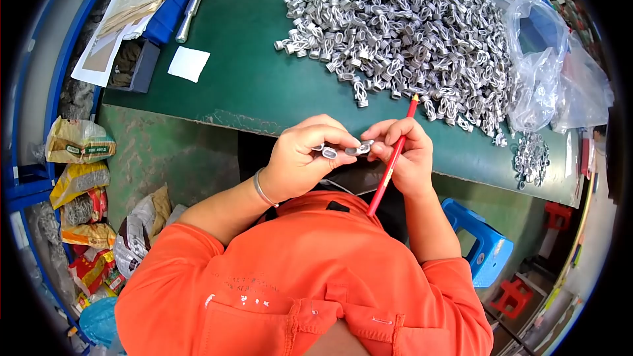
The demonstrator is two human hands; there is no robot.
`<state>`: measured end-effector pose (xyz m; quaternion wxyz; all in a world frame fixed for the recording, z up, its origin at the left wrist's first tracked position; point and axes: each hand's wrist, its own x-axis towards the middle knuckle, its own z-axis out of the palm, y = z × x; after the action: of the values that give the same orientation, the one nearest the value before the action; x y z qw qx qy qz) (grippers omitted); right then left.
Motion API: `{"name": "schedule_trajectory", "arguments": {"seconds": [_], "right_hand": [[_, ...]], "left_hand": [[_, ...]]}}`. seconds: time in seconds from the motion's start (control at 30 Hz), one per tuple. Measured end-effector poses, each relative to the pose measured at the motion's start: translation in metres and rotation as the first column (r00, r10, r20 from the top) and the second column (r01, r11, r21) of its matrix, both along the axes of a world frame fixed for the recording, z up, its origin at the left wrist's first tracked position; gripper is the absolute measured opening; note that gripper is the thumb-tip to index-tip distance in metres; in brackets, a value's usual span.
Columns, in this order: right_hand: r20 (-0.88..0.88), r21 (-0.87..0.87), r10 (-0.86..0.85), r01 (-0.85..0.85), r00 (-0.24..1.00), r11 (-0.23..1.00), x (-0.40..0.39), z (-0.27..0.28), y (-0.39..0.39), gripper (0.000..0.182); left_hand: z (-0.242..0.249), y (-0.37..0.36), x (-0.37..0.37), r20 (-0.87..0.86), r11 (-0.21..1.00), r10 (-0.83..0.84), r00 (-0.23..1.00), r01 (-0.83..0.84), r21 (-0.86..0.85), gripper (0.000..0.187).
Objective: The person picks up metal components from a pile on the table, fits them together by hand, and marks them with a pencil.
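Note:
My left hand (304, 156) is closed, with a small silver looped metal part (329, 152) tucked in its fingers. Between both hands, just off the table's front edge, a second such metal part (359, 149) is pinched by the fingertips. A red pencil (390, 173) is held in my right hand (410, 157), its sharpened tip pointing away from me and its other end near my orange shirt. Beyond my hands, a large heap of similar metal parts (395, 33) covers much of the green table (231, 86).
At the right lie clear plastic bags (535, 72) and a smaller cluster of metal parts (531, 158). A white paper scrap (188, 64) and a grey box (135, 66) are at the left. A blue stool (484, 247) stands below the table; packed bags (79, 142) line the left shelf.

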<state>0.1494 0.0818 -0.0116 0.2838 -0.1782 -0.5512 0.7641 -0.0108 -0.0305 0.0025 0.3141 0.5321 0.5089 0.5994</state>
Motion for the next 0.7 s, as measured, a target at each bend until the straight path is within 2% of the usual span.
{"name": "schedule_trajectory", "arguments": {"seconds": [0.07,0.13,0.2,0.23,0.27,0.33,0.37,0.43,0.47,0.53,0.57,0.6,0.67,0.7], "right_hand": [[-0.109,-0.014,-0.054,0.053,0.993,0.998,0.001,-0.002,-0.003,0.023],[-0.135,0.003,-0.111,0.112,0.985,0.994,0.000,-0.003,-0.007,0.029],[-0.145,0.283,-0.206,0.240,0.968,0.929,0.002,-0.002,-0.011,0.035],[-0.157,0.356,-0.234,0.276,0.959,0.893,0.002,-0.002,-0.012,0.039],[-0.157,0.356,-0.236,0.278,0.959,0.892,0.002,-0.001,-0.014,0.039],[-0.195,0.394,-0.257,0.315,0.947,0.863,0.005,0.003,-0.016,0.041],[-0.216,0.443,-0.263,0.335,0.940,0.832,0.006,0.001,-0.016,0.044],[-0.229,0.484,-0.227,0.313,0.946,0.817,0.008,0.001,-0.016,0.045],[-0.242,0.523,-0.188,0.292,0.952,0.801,0.008,0.002,-0.017,0.047],[-0.249,0.498,-0.206,0.308,0.946,0.811,0.005,0.006,-0.020,0.046],[-0.249,0.557,-0.172,0.286,0.953,0.780,0.004,0.007,-0.019,0.045],[-0.246,0.614,-0.138,0.264,0.959,0.744,0.003,0.009,-0.018,0.043],[-0.262,0.625,-0.102,0.249,0.960,0.740,0.003,0.009,-0.016,0.036],[-0.232,0.588,-0.170,0.277,0.958,0.760,0.004,0.006,-0.015,0.032]], "left_hand": [[-0.001,0.000,0.002,-0.023,0.999,0.002,1.000,-0.001,0.039,0.020],[0.000,-0.002,0.004,0.125,0.996,0.014,0.992,-0.002,-0.088,0.023],[-0.003,-0.002,0.005,0.132,0.998,0.020,0.991,-0.011,-0.069,0.023],[-0.005,-0.002,0.005,0.140,0.999,0.027,0.990,-0.020,-0.050,0.024],[-0.004,-0.003,0.006,0.140,0.999,0.025,0.990,-0.018,-0.051,0.024],[-0.002,-0.005,0.008,0.377,0.982,0.028,0.926,0.045,-0.183,0.020],[-0.002,-0.006,0.007,0.379,0.982,0.025,0.925,0.048,-0.182,0.020],[-0.003,-0.010,0.004,0.682,0.909,0.005,0.731,0.281,-0.309,0.018],[-0.003,-0.011,0.005,0.682,0.908,0.006,0.731,0.281,-0.309,0.018],[-0.006,-0.011,0.009,0.799,0.906,0.045,0.600,0.313,-0.286,0.017],[-0.009,-0.012,0.008,0.857,0.891,0.036,0.514,0.371,-0.260,0.017],[-0.010,-0.013,0.008,0.857,0.891,0.036,0.514,0.371,-0.260,0.017],[-0.010,-0.013,0.008,0.930,0.825,0.157,0.333,0.473,-0.308,0.018],[-0.016,-0.016,0.004,0.914,0.766,0.114,0.390,0.551,-0.331,0.017]]}}
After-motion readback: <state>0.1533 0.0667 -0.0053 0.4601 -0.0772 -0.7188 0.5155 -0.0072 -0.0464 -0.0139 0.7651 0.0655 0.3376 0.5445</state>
